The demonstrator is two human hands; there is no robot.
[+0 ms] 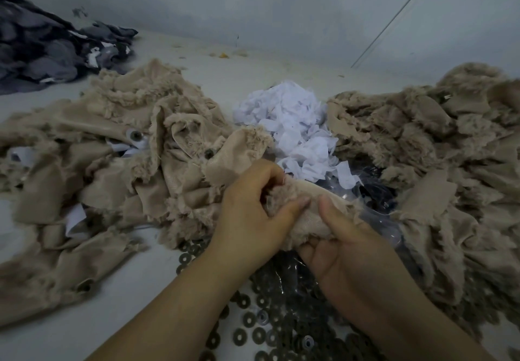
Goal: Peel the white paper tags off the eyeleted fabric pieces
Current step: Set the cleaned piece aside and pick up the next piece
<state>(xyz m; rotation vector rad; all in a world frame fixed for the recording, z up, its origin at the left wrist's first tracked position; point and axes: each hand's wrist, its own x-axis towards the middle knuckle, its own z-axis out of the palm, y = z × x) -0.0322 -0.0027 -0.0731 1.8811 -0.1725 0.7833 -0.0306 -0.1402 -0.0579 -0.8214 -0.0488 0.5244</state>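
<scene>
Eyeleted fabric pieces in beige lie in two frayed heaps on the pale worktop (118, 284). The left heap (92, 163) fills the middle left of the frame and shows white paper tags (75, 219) peeking from its folds, one around a metal eyelet (136, 135), so it looks like the stock not yet stripped. In the lower centre, the left hand (247, 217) and the right hand (346, 251) each have thumb and fingers clamped on one beige piece (306, 214) held between them, probably to turn it and find its tag, which is hidden here. Behind them, at centre, sits a mound of loose white paper (292, 127), apparently the discard spot. Below the hands, dark metal rings (261, 329) are scattered. The right heap (439, 149) shows no paper, likely the finished pile.
</scene>
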